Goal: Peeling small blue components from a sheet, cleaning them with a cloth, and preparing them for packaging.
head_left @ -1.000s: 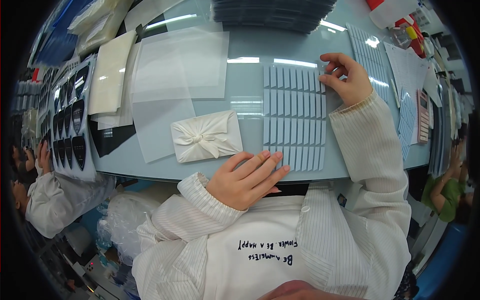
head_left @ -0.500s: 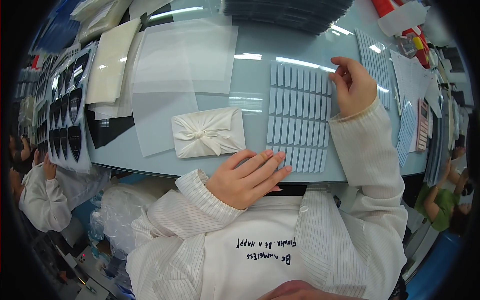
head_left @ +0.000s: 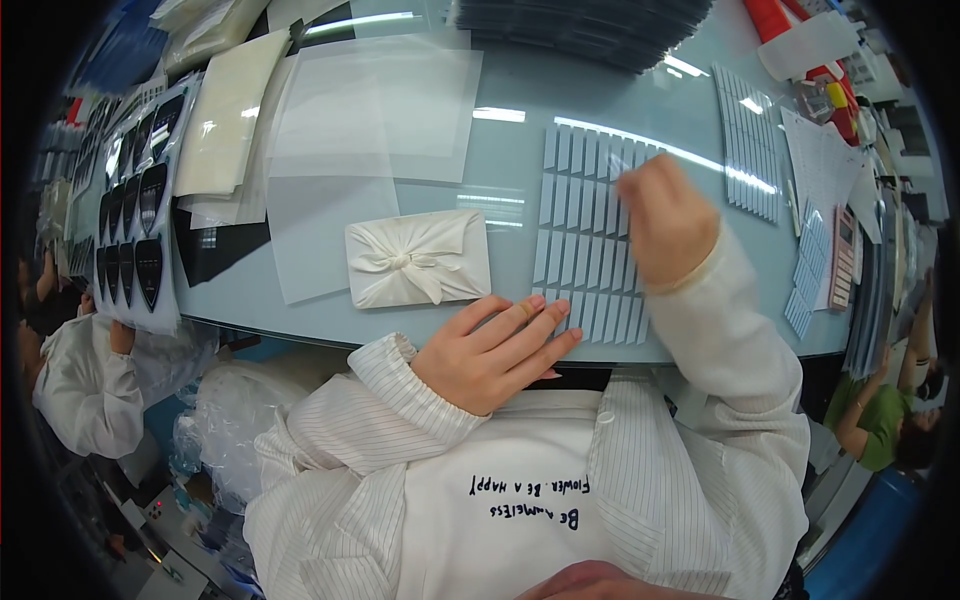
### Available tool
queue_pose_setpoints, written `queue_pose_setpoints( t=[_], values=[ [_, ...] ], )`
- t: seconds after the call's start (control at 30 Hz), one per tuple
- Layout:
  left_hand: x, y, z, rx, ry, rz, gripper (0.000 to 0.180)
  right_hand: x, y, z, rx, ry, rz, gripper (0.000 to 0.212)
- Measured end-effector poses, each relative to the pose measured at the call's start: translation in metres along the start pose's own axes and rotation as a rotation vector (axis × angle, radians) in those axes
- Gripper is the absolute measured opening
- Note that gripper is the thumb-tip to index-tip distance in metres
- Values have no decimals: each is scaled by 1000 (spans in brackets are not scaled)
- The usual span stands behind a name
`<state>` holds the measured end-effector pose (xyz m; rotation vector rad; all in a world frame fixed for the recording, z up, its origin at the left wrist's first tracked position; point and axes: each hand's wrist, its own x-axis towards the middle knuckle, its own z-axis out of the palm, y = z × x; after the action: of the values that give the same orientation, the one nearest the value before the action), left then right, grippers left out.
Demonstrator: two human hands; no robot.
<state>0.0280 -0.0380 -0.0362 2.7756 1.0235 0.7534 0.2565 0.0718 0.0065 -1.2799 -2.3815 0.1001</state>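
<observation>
A sheet of pale blue strips in rows (head_left: 585, 205) lies on the glass-topped table. My left hand (head_left: 495, 355) rests at the sheet's near left corner, fingers stretched out and touching it. Over the sheet's far right part is my right hand (head_left: 670, 222), its fingers closed in a pinch. A faint pale streak shows by those fingertips; whether they hold anything is too blurred to tell. Left of the sheet sits a flat white cloth bundle with a knot (head_left: 402, 262).
Translucent sheets (head_left: 335, 220) and a cream packet (head_left: 225, 120) lie to the left, beside sheets of black shield-shaped labels (head_left: 150, 195). A dark stack (head_left: 580, 30) stands at the back. At right are another strip sheet (head_left: 745, 145), papers and a pink calculator (head_left: 843, 250).
My right hand has moved left, from beside the strip sheet to over its far right part, and its fingers have drawn together. My left hand has stayed in place.
</observation>
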Motion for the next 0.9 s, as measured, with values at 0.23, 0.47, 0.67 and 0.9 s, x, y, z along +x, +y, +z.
queue_pose_setpoints(
  t=[0.23, 0.47, 0.67, 0.9],
  values=[
    [0, 4, 0, -2, 29, -26, 42, -10, -21, 12, 60, 64, -98, 13],
    [-9, 11, 5, 9, 24, -55, 30, -28, -62, -12, 424, -113, -163, 19],
    [0, 15, 3, 38, 20, -84, 37, -17, -47, -12, 20, 77, -209, 31],
    [-9, 15, -1, 0, -67, -57, 37, -41, -65, -12, 390, -50, -152, 28]
  ],
)
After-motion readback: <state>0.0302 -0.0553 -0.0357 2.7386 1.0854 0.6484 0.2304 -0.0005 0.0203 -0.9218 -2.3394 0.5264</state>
